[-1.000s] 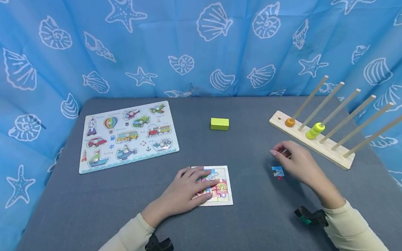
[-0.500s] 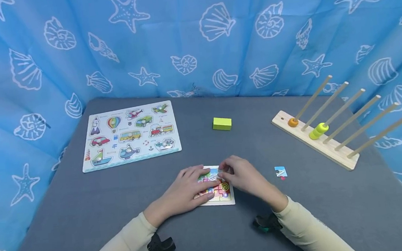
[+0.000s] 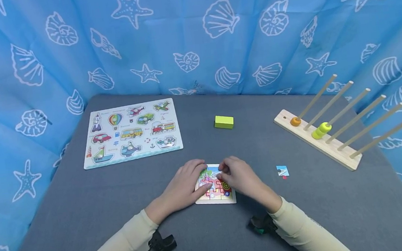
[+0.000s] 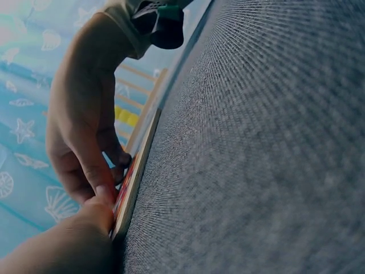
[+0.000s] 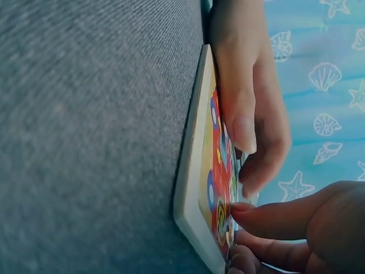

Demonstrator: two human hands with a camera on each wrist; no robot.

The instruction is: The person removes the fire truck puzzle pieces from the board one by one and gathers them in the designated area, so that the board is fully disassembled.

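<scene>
A small square jigsaw puzzle (image 3: 218, 200) in a pale wooden tray lies on the grey table, with a red vehicle picture on it. My left hand (image 3: 183, 186) rests along its left side, fingers extended to the top left corner and thumb lying across the pieces. At the upper right corner, my right hand (image 3: 241, 176) pinches a puzzle piece against the board; the fingers mostly hide that piece. In the right wrist view, the right thumb (image 5: 274, 217) and fingertips meet at the puzzle's surface (image 5: 219, 177). A loose blue and white puzzle piece (image 3: 282, 170) lies to the right.
At the back left lies a vehicle peg puzzle board (image 3: 133, 133). A yellow-green block (image 3: 224, 122) sits behind the jigsaw. On the right stands a wooden rack (image 3: 318, 141) with upright rods, holding an orange bead (image 3: 295, 121) and yellow beads (image 3: 321, 130). A blue shell-print curtain (image 3: 191, 36) surrounds the table.
My right hand has moved left from beside the loose piece to the jigsaw's upper right corner. My left hand has drawn back from the middle of the jigsaw toward its left edge.
</scene>
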